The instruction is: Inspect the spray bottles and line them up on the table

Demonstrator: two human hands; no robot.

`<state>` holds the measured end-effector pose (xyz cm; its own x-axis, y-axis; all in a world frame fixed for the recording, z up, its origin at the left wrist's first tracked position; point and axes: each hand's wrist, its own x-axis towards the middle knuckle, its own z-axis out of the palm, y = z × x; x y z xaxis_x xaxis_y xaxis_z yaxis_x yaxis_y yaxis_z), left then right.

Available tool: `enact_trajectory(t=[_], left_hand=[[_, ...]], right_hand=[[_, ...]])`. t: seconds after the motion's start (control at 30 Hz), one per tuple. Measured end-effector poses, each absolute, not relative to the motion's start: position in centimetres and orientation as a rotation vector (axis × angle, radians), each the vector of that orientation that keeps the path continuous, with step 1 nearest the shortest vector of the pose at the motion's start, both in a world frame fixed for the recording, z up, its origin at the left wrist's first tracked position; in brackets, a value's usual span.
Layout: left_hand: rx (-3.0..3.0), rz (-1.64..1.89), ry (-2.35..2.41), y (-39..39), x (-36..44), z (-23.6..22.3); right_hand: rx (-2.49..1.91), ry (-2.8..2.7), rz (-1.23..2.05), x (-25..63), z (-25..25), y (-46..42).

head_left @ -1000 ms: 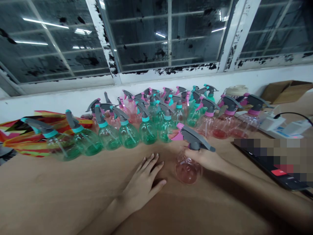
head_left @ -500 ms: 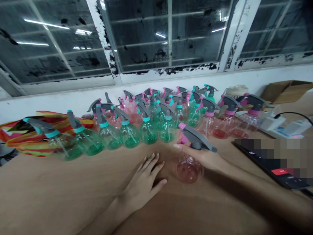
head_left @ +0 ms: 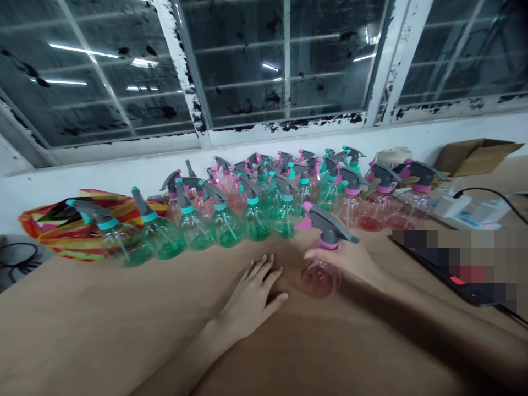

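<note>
Flat on the wooden table [head_left: 124, 324] lies my left hand [head_left: 251, 297], its fingers spread and nothing in it. My right hand [head_left: 350, 261] is wrapped round the upper part of a pink spray bottle [head_left: 319, 280] with a grey and pink trigger head. That bottle is upright; whether its base touches the table I cannot tell. Beyond my left hand a row of green spray bottles [head_left: 229, 228] with grey and turquoise heads runs leftward. Several pink spray bottles [head_left: 373, 212] stand behind my right hand, and more pink and green ones crowd at the back.
An orange and yellow patterned bag [head_left: 70, 247] lies at the far left. To the right are a phone-like black device [head_left: 474, 294], a white power strip [head_left: 474, 220] with plugs and cables, and an open cardboard box [head_left: 474, 157]. A wall with windows [head_left: 280, 66] closes off the back.
The view has shifted slightly. My right hand now sits lower round the bottle's neck, its finger away from the trigger. My left hand still lies flat.
</note>
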<state>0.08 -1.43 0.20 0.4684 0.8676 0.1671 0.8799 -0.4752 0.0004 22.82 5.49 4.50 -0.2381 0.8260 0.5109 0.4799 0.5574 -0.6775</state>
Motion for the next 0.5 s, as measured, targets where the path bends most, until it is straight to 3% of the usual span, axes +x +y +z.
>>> enact_trajectory(t=[0.3, 0.5], left_hand=[[-2.626, -0.272, -1.556, -1.5, 0.1, 0.2], [-2.631, -0.304, -1.571, -1.4, 0.1, 0.0]], right_hand=[[-1.318, -1.909, 0.413, 24.6, 3.7, 1.8], [-1.344, -1.99, 0.211, 25.9, 4.6, 4.2]])
